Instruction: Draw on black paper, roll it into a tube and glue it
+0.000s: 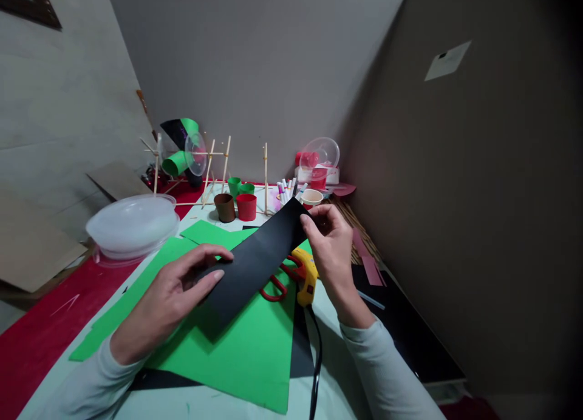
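A long black strip of craft foam or card (259, 256) is held slantwise above the green sheets. My right hand (330, 235) pinches its far upper end between thumb and fingers. At its near left edge, my left hand (175, 289) has the thumb and fingertips on the strip, loosely gripping it. Under the strip lies a large green sheet (255, 359), with scissors (274, 291) showing red handles partly hidden by it. Beside my right hand rests a yellow hot glue gun (308, 280), its black cord running toward me.
Small cups, brown (225, 207), red (246, 207) and green, stand behind the strip, near markers (286, 189) and a wooden stick frame (266, 171). Clear plastic lids (132, 226) are stacked at left. Black sheet (410, 323) and pink strips (368, 259) lie at right by the wall.
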A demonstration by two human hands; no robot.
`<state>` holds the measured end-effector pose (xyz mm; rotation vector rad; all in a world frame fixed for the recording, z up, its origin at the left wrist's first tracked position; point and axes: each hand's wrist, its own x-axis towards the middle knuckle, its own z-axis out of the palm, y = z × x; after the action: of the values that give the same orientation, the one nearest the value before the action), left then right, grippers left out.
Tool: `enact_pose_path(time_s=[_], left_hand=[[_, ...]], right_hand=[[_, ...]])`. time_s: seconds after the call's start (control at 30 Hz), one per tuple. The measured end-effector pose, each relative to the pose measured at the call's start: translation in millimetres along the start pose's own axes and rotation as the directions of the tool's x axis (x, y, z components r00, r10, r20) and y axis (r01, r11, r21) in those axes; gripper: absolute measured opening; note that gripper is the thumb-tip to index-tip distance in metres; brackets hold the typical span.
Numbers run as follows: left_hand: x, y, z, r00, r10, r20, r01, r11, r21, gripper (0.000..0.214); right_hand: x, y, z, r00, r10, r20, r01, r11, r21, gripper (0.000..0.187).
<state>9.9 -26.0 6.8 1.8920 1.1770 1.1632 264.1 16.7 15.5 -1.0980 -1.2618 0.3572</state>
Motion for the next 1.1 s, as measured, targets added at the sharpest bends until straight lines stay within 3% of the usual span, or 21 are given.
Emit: enact_pose_path(time_s=[0.17,0.3,0.47,0.57,0.67,0.73,0.87,1.1], left_hand=[[-12,11,-14.6,0.982,-0.165,0.092,0.167,0.986,-0.012,0.028],[-21,22,-19.9,0.969,-0.137,0.206,0.175,0.968,-0.179,0.03],[-23,25,-11.1,0.962,-0.25,0.109,0.273,0.889,-0.369,0.023],[-17,19,-10.3,0.968,-0.25,0.03,0.246,0.915,-0.319,0.013],[-11,12,-10.5,0.962,-0.187,-0.2,0.142,0.965,-0.219,0.013],[-11,10,-8.8,0.944,-0.144,-0.296,0.086,0.976,-0.2,0.013],[-14,9,-3.9,0.95,-0.155,-0.272,0.1,0.973,-0.206,0.013],[-17,9,-0.5,0.963,-0.163,-0.216,0.114,0.969,-0.22,0.014]], right_hand=[[-12,-4,8,0.997,-0.079,0.024,0.08,0.996,-0.05,0.009],[-25,-12,16,0.986,-0.131,0.102,0.136,0.99,-0.047,0.006],[-41,-24,24,0.952,-0.132,0.277,0.13,0.991,0.027,0.008],[-49,-32,26,0.904,-0.071,0.422,0.029,0.994,0.106,0.01],[-53,-37,28,0.837,0.051,0.545,-0.189,0.962,0.199,0.011],[-54,-38,29,0.795,0.118,0.595,-0.326,0.91,0.256,0.006],[-54,-39,31,0.737,0.218,0.64,-0.501,0.812,0.299,0.009],[-55,-38,32,0.714,0.257,0.651,-0.561,0.767,0.312,0.015]])
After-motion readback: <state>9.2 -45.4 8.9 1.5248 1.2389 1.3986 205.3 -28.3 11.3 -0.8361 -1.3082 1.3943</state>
